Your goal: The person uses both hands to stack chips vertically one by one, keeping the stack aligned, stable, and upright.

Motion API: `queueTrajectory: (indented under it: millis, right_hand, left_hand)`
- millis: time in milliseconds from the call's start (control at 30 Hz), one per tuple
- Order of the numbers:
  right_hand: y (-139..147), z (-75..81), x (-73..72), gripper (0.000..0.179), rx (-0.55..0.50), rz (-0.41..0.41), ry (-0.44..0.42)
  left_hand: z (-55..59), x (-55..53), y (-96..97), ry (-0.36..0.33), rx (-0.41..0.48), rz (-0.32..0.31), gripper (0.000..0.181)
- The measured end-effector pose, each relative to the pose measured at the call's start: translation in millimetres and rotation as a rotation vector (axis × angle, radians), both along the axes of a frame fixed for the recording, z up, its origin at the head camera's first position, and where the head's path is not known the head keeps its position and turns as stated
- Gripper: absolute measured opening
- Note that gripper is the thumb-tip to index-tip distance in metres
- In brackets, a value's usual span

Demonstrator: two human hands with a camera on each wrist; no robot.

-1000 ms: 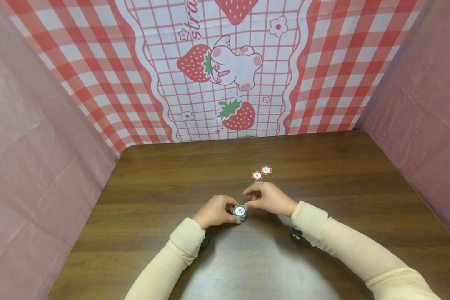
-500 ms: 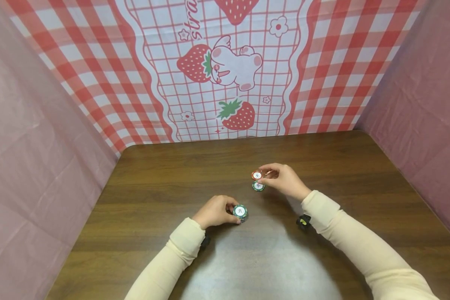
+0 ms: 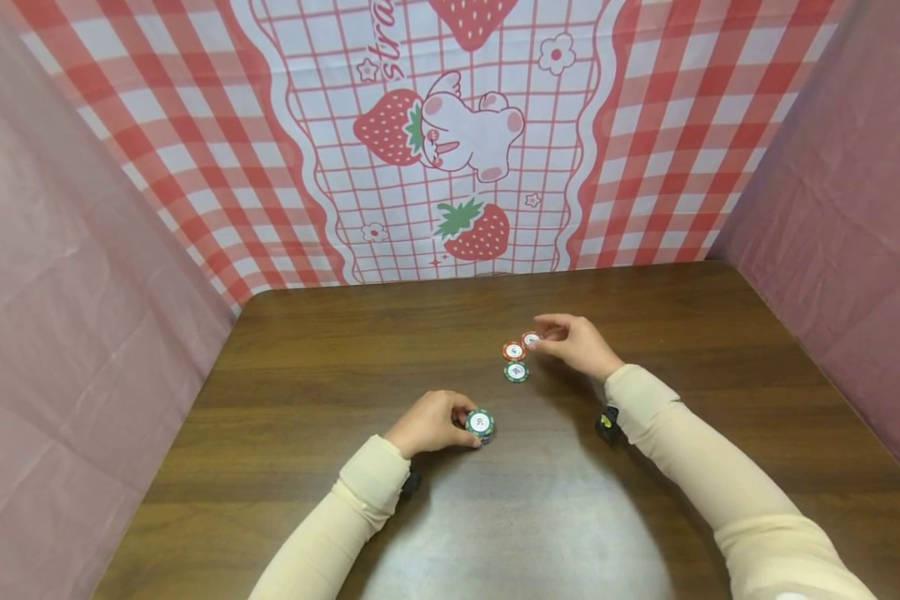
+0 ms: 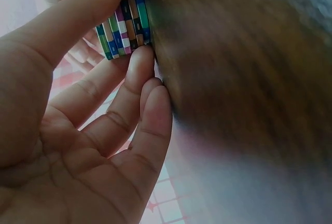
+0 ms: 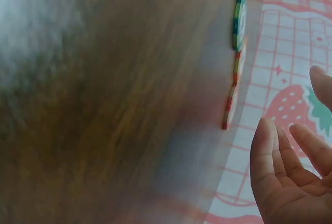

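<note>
My left hand [image 3: 429, 423] grips a short stack of poker chips [image 3: 480, 423] between thumb and fingers on the table; a green-rimmed chip is on top. In the left wrist view the chip stack [image 4: 124, 22] shows several coloured edges, with the thumb on one side and fingertips on the other. Farther back, a green chip [image 3: 516, 372], a red chip [image 3: 513, 351] and a second red chip [image 3: 529, 339] lie flat in a bent row. My right hand [image 3: 579, 343] hovers beside the second red chip, partly covering it. In the right wrist view its fingers [image 5: 263, 151] and thumb are apart, holding nothing.
The brown wooden table [image 3: 307, 350] carries all the chips. Behind it hangs a red-and-white checked cloth [image 3: 195, 150] with strawberry prints. Pink cloth walls [image 3: 82, 333] stand on the left and right.
My right hand has moved from beside the stack back and right to the red chips, uncovering the green chip. My left hand has stayed on the stack.
</note>
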State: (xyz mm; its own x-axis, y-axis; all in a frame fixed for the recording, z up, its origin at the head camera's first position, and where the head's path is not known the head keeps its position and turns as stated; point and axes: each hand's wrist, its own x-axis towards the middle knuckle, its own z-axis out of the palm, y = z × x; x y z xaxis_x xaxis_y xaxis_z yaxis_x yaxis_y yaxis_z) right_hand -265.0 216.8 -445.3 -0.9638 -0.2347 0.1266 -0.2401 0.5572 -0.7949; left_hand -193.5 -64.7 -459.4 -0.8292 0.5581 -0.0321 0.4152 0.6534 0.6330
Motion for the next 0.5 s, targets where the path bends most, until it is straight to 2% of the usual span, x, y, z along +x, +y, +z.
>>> queueTrajectory:
  millis: [500]
  right_hand:
    - [4,-13.8,-18.3,0.054,0.146,0.004,-0.052]
  left_hand:
    - [0.7,0.2,0.2,-0.010,0.003,-0.002,0.031]
